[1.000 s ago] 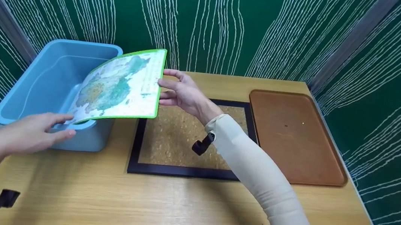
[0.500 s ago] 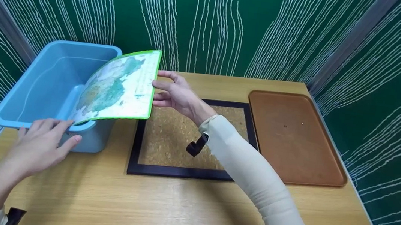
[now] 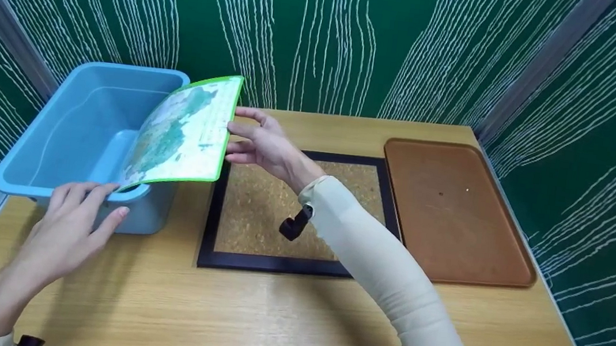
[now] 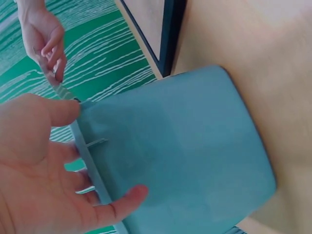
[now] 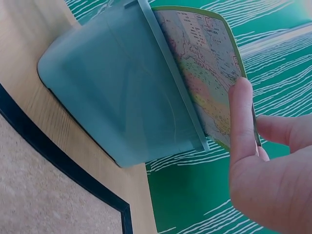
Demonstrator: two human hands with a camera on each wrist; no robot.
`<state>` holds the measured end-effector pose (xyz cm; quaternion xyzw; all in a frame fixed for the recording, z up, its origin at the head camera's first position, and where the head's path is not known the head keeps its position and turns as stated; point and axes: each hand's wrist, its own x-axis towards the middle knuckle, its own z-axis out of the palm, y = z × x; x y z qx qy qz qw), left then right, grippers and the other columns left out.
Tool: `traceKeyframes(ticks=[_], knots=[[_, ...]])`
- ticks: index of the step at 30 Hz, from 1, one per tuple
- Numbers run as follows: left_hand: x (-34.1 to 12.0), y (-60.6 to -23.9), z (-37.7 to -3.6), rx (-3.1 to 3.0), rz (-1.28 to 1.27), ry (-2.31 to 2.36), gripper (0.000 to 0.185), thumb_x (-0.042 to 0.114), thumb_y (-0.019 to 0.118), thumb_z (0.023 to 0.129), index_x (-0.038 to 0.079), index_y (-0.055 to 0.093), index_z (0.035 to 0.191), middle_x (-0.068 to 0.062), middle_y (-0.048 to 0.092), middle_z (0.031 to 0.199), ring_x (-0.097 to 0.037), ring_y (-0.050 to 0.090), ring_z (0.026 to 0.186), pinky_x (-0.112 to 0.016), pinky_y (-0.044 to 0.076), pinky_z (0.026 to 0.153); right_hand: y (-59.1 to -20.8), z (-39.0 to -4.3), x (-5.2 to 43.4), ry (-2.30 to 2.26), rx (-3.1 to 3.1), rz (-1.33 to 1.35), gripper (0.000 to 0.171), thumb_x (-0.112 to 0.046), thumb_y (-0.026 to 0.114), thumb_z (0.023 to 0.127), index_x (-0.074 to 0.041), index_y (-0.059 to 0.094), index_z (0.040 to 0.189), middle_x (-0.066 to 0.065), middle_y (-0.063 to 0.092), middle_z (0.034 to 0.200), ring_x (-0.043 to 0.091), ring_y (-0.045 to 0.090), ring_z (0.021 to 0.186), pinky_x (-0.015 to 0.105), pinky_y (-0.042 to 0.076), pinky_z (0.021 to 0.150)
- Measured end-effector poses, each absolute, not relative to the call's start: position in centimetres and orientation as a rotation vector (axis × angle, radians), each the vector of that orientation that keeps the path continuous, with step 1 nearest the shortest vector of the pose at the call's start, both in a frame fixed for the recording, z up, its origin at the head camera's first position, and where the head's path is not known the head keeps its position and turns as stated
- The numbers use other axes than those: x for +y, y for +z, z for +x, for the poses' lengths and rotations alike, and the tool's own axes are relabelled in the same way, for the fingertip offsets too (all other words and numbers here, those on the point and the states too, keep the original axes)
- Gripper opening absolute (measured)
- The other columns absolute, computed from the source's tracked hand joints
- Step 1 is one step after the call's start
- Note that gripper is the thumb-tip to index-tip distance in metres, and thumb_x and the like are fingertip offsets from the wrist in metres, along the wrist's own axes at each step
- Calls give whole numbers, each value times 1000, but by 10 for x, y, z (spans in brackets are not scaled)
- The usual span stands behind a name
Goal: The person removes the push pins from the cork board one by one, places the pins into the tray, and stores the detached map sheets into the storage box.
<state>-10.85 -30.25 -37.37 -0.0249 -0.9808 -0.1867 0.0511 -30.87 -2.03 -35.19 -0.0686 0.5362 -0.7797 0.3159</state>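
Note:
A flexible map sheet (image 3: 185, 130) with a green edge bows from my right hand (image 3: 268, 144) down into the blue plastic tub (image 3: 67, 125) in the head view. My right hand pinches the sheet's right edge between thumb and fingers. The right wrist view shows the sheet's other face (image 5: 202, 63), also printed with a coloured map. My left hand (image 3: 67, 227) grips the tub's front rim, several fingers bent over it into the tub and the thumb outside. The left wrist view shows fingers (image 4: 70, 151) behind the rim. Whether they touch the sheet's lower corner is unclear.
A dark-framed cork board (image 3: 273, 221) lies on the wooden table (image 3: 267, 325), right of the tub. A brown tray (image 3: 454, 213) lies beyond it at the right. Green walls (image 3: 335, 37) with white wavy lines stand behind and at both sides.
My right hand has moved left, carrying the map sheet further over the tub. My left hand has settled from above onto the tub's front rim.

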Motion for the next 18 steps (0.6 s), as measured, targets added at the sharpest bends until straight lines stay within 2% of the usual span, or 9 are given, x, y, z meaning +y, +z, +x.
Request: traceKeyframes(ticks=[9,18], knots=[[-304,-383,-109,-2919,-107,-601,59,38,55,105,-5,48,143,-33,42,139,-53,23,133,-77,32,95,-351,-302,-32,-2063,1386,-225,41,-15,60,104,-15,45,142,16,68,123,25,74,81,34,61,66],[-303,-382,-108,-2960,-96,-575,61,40,53,105,-6,44,146,-33,39,140,-53,21,134,-77,32,95,-349,-290,-39,-1974,1481,-389,42,-18,65,101,-16,47,139,15,68,121,30,73,89,36,61,67]])
